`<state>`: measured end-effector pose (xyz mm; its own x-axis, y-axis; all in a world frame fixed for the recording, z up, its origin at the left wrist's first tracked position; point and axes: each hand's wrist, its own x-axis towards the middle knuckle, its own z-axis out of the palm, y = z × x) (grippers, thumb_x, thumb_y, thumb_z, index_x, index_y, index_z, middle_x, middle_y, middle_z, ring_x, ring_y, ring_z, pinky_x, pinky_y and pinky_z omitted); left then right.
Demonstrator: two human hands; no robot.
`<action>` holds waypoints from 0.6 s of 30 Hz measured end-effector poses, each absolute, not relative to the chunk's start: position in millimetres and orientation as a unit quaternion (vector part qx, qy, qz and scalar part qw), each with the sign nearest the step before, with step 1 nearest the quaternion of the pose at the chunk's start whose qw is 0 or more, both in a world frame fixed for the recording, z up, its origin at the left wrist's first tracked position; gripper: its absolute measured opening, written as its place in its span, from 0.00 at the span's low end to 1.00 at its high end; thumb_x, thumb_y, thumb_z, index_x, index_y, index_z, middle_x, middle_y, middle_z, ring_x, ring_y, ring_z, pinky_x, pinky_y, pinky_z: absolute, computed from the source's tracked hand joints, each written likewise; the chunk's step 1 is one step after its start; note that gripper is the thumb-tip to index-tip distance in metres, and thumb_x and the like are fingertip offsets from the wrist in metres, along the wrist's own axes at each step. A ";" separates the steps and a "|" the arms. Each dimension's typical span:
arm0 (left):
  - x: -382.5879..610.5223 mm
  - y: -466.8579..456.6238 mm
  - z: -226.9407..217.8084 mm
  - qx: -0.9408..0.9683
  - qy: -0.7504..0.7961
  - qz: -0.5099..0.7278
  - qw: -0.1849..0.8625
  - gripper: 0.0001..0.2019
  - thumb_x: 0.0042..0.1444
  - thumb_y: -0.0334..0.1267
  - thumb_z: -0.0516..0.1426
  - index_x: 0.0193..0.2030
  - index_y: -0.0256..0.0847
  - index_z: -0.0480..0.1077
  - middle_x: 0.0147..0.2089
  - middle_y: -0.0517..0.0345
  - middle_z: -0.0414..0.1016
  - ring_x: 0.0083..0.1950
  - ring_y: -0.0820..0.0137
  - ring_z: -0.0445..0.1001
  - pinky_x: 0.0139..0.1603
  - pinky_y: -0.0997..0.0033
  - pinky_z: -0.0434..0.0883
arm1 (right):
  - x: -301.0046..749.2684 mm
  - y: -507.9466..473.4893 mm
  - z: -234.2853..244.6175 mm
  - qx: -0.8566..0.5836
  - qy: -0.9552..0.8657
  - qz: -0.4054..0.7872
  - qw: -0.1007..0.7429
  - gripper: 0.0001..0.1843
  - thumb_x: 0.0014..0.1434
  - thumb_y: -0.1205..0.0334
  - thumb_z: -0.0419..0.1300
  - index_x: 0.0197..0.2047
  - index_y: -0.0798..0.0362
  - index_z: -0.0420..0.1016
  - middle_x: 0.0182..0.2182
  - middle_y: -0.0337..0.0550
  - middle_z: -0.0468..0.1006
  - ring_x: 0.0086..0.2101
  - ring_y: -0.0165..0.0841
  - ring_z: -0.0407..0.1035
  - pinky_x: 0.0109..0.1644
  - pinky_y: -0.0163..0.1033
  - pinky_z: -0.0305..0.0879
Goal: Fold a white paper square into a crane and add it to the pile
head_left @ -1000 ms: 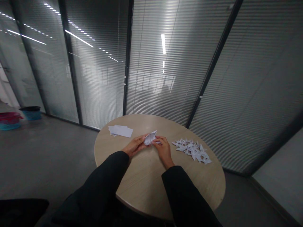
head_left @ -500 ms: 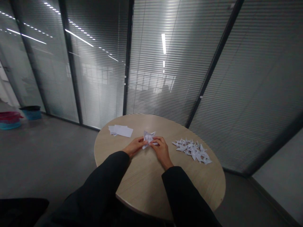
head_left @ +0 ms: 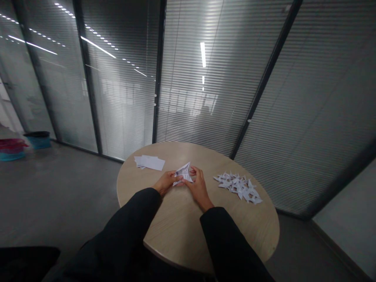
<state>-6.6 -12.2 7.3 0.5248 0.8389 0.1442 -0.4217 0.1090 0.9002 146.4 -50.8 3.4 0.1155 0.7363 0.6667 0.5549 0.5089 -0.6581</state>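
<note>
Between my two hands, above the middle of the round wooden table (head_left: 173, 219), is a small folded paper piece (head_left: 183, 172) with pointed corners and dark print or lines on it. My left hand (head_left: 166, 181) pinches its left side between thumb and fingers. On the other side, the thumb of my right hand (head_left: 198, 187) presses the lower edge while the fingers curl behind the right edge. Parts of the paper are hidden by my fingers.
Flat white paper sheets (head_left: 150, 162) lie overlapping at the table's back left. A pile of folded paper stars (head_left: 239, 187) spreads over the right side. Glass partitions with blinds (head_left: 199, 117) stand behind the table. Two bins, one a blue bin (head_left: 39, 141), are on the floor at left.
The folded paper has turned and changed shape, now showing a broader printed face with a point at upper right. My right fingers have shifted slightly. The sheets and star pile are unmoved.
</note>
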 end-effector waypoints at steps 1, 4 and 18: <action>-6.8 -12.6 7.7 0.501 0.206 0.439 0.717 0.16 0.38 0.37 0.69 0.34 0.31 0.74 0.31 0.53 0.76 0.31 0.72 0.74 0.38 0.71 0.72 | 146.5 -49.3 1.6 -0.492 -0.653 0.091 0.569 0.35 0.44 0.61 0.66 0.56 0.49 0.60 0.44 0.46 0.66 0.42 0.37 0.65 0.44 0.43 0.67; -7.4 -14.5 9.5 0.495 0.201 0.436 0.724 0.17 0.39 0.36 0.68 0.36 0.31 0.74 0.32 0.51 0.77 0.32 0.71 0.75 0.40 0.70 0.72 | 147.0 -44.7 -3.2 -0.508 -0.616 0.132 0.587 0.38 0.43 0.57 0.67 0.56 0.49 0.58 0.43 0.46 0.68 0.41 0.37 0.67 0.41 0.42 0.68; -1.8 -15.5 10.5 0.540 0.210 0.507 0.638 0.20 0.36 0.44 0.68 0.34 0.33 0.73 0.28 0.58 0.73 0.27 0.75 0.68 0.30 0.76 0.63 | 132.8 -60.9 5.6 -0.371 -0.507 0.577 0.522 0.21 0.44 0.50 0.67 0.38 0.55 0.76 0.33 0.46 0.78 0.34 0.35 0.74 0.39 0.40 0.69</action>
